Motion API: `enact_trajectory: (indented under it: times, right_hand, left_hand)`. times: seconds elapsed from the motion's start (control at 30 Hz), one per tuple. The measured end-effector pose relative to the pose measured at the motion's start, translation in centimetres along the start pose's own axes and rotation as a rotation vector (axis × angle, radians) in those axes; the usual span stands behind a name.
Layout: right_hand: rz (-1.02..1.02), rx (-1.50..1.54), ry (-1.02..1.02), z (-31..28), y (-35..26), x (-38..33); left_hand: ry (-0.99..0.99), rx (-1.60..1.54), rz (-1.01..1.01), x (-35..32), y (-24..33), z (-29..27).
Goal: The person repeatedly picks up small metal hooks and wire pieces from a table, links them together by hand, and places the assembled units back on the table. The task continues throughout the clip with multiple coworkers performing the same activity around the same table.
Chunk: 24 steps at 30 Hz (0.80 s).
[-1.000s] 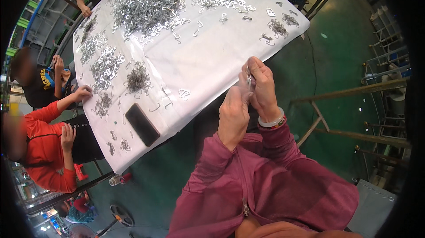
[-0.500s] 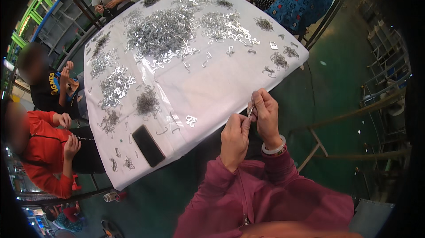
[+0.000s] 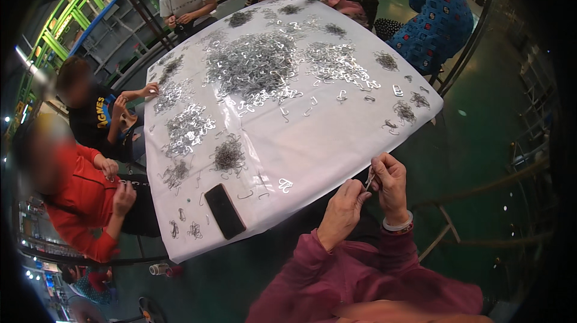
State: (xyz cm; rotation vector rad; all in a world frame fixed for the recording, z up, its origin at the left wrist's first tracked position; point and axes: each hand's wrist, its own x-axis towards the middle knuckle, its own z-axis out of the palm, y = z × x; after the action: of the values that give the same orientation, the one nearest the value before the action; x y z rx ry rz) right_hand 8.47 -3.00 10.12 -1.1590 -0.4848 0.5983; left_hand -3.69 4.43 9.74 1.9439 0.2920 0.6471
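Note:
My left hand (image 3: 342, 212) and my right hand (image 3: 390, 186) meet just off the table's near edge. Both are closed in a pinch on a small, light metal piece (image 3: 369, 180); the fingers cover most of it, so its exact shape is hidden. A white bangle circles my right wrist. On the white-covered table (image 3: 318, 138), nearest my hands, lie a few flat silvery hooks (image 3: 285, 186). Farther left is a heap of thin dark wire hooks (image 3: 229, 153).
A large heap of metal hooks (image 3: 252, 64) fills the table's middle, with smaller piles around it. A dark phone (image 3: 225, 212) lies near the front left corner. People sit around the table, including one in a red jacket (image 3: 81, 194). A metal frame (image 3: 445, 230) stands right.
The view has shifted, so the table and my hands appear farther right and lower. Both hands keep pinching the metal piece. The person in black now has a hand at the table's left edge.

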Motion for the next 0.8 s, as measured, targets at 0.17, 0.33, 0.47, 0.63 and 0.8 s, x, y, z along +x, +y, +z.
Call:
enact_trajectory:
  times: [0.17, 0.33, 0.47, 0.63, 0.8]
  right_hand:
    - [-0.116, -0.263, -0.053, 0.5, 0.7, -0.8]
    - [-0.084, -0.046, 0.063, 0.3, 0.8, -0.6]
    - [-0.147, 0.006, 0.101, 0.0, 1.0, -1.2]
    - [-0.167, 0.052, 0.150, 0.4, 0.7, -1.4]
    - [-0.284, -0.001, 0.100, 1.3, 0.0, -0.4]
  left_hand:
    - [-0.046, -0.192, -0.073, -0.3, 0.8, -0.5]
    - [-0.032, -0.149, -0.029, -0.2, 0.9, 0.0]
    - [-0.023, -0.174, -0.037, -0.6, 1.0, 1.3]
    - [0.016, -0.211, -0.050, -1.2, 1.6, 1.8]
    - [0.086, -0.371, -0.153, -1.0, 2.2, 1.2]
